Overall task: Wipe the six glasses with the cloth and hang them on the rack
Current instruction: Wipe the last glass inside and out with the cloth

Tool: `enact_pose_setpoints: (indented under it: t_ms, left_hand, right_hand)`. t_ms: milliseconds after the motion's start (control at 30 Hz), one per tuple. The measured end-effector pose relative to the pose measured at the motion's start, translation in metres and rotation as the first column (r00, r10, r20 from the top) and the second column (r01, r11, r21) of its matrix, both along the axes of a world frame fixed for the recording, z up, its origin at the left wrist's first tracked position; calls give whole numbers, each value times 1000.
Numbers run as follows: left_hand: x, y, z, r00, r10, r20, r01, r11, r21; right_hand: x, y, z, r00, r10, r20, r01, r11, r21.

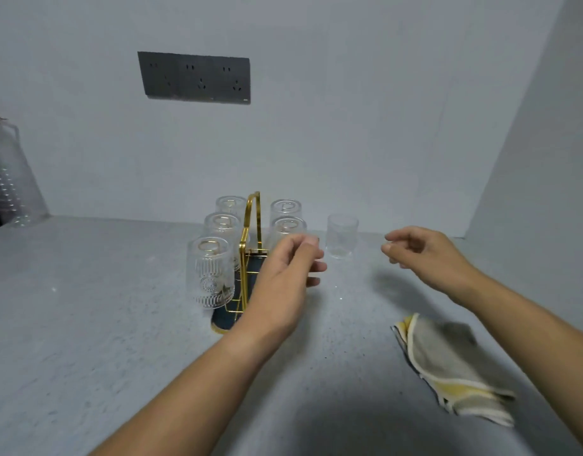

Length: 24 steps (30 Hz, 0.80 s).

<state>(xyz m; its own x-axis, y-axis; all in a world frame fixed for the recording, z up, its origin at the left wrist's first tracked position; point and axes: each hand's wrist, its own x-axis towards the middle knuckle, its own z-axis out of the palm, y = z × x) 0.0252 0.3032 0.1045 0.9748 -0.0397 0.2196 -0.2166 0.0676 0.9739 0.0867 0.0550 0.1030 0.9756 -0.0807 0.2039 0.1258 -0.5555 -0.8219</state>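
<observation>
A gold wire rack (250, 225) with a dark base stands mid-counter. Several patterned glasses hang upside down on it: three on the left, the nearest one (211, 271), and two on the right, one of them (285, 205). One more glass (342, 235) stands upright on the counter just right of the rack. My left hand (288, 268) hovers in front of the rack's right side, fingers loosely curled, holding nothing. My right hand (422, 255) hangs in the air right of the upright glass, fingers relaxed and empty. The grey and yellow cloth (454, 366) lies folded on the counter under my right forearm.
The grey speckled counter (102, 307) meets a wall behind and a side wall on the right. A clear glass pitcher (10, 179) stands at the far left. A dark socket panel (194, 77) is on the back wall.
</observation>
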Motion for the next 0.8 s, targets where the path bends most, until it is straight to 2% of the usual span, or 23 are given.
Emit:
enact_pose_setpoints:
  t_ms: [100, 233, 400, 567, 667, 800]
  left_hand:
    - [25, -36, -15, 993, -46, -109, 52, 997, 50]
    - [71, -73, -37, 974, -57, -218, 59, 998, 4]
    - [131, -105, -57, 959, 39, -279, -59, 996, -62]
    - [176, -123, -68, 934, 74, -350, -150, 969, -196]
    - [197, -134, -74, 935, 82, -344, -177, 951, -255]
    - [219, -141, -87, 948, 69, -311, -149, 959, -241]
  right_hand:
    - [21, -20, -17, 998, 9, -66, -7, 1000, 30]
    - [62, -28, -36, 990, 49, -128, -47, 999, 20]
    - [120, -24, -58, 984, 68, -163, -65, 998, 24]
    - [168, -22, -74, 981, 108, -161, -95, 992, 87]
    - [191, -24, -83, 974, 140, -177, -122, 987, 105]
    - [215, -25, -95, 959, 244, -143, -211, 954, 211]
